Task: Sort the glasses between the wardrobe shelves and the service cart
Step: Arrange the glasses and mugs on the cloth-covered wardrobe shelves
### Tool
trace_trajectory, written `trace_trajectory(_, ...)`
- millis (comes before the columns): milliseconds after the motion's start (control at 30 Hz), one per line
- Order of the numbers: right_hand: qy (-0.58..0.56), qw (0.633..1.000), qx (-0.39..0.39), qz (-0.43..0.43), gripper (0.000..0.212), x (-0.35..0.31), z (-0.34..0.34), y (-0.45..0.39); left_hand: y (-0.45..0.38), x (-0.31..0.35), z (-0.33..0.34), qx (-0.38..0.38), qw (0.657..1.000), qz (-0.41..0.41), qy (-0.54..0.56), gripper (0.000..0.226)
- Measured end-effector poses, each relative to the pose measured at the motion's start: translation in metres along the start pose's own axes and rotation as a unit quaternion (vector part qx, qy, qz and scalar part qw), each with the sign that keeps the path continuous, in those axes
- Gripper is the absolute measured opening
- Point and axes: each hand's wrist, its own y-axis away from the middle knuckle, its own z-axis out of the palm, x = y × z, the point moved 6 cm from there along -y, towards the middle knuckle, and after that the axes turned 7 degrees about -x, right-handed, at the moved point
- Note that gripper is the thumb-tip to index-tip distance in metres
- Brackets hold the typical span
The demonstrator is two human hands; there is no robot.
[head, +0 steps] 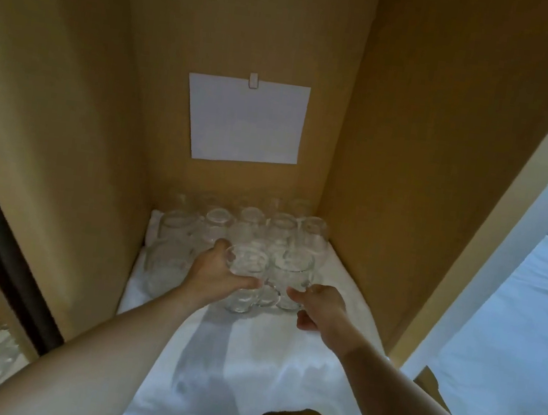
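White-clothed shelf [281,363]: left hand [213,270] grips a glass [247,262], right hand [317,307] curled.

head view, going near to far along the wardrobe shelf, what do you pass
white cloth → right hand → left hand gripping a glass → cluster of glasses → sheet of paper clipped to the back wall

This looks like a hotel guest room or a bedroom. The hands [223,271] reach into a tan wooden wardrobe [397,119] whose shelf is lined with a white cloth [245,369]. Clear drinking glasses [249,225] stand in rows just beyond the hands. A blank sheet of paper [246,121] is clipped to the back panel above them. Off to the right of the hands lies a bed with white linen [518,340].
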Motion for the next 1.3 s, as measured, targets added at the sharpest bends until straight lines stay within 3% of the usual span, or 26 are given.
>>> trace_trajectory(200,0.004,0.999,-0.037,-0.002,0.037,0.012,-0.018,-0.036,-0.012,-0.005,0.034,-0.007,1.0,-0.025,0.0,0.116)
trace_trajectory(400,0.001,0.996,-0.09,-0.002,0.041,0.02,-0.019,-0.06,-0.013,-0.016,0.048,0.019,0.996,-0.066,0.051,0.103)
trace_trajectory(600,0.004,0.994,-0.108,-0.02,0.046,0.027,-0.014,-0.064,-0.012,-0.026,0.06,-0.075,0.98,-0.073,0.169,0.112)
trace_trajectory(700,-0.003,0.993,-0.113,-0.024,0.048,0.028,-0.012,-0.063,-0.01,-0.029,0.061,-0.135,0.974,-0.075,0.167,0.112)
trace_trajectory(833,-0.019,0.993,-0.115,-0.035,0.046,0.025,-0.011,-0.064,-0.011,-0.033,0.055,-0.126,0.976,-0.064,0.165,0.095)
trace_trajectory(933,-0.041,0.992,-0.106,-0.046,0.042,0.02,-0.015,-0.068,-0.017,-0.025,0.049,-0.155,0.978,-0.06,0.129,0.087)
trace_trajectory(1100,-0.064,0.993,-0.089,-0.047,0.038,0.015,-0.022,-0.068,-0.028,-0.006,0.043,-0.224,0.969,-0.033,-0.097,0.112)
trace_trajectory(1200,-0.065,0.993,-0.075,-0.057,0.039,0.01,-0.024,-0.066,-0.033,-0.004,0.043,-0.252,0.955,-0.063,-0.142,0.106)
trace_trajectory(1300,0.013,0.994,-0.045,-0.094,0.048,-0.002,-0.028,-0.063,-0.035,0.002,0.038,-0.253,0.937,-0.093,-0.222,0.095)
